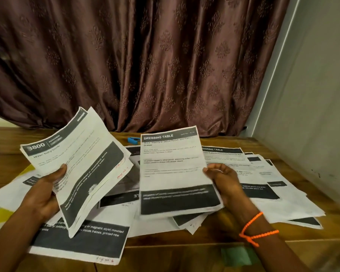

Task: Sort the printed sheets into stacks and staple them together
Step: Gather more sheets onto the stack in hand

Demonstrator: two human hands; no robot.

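**Sheets in both hands, rest spread on table**

Table (214, 258) carries loose sheets (263, 193) spread across it. Left hand (41, 195) grips a sheaf (77, 169), thumb curled on top. Right hand (226, 181) pinches one "DRESSING TABLE" sheet (175, 169) by its edge. Blue stapler (133, 139) lies behind

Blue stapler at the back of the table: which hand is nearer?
Left, narrowly. The blue stapler lies behind the sheets; the left hand holds the kitchen sheets left of it, the right hand holds the dressing table sheet right of it.
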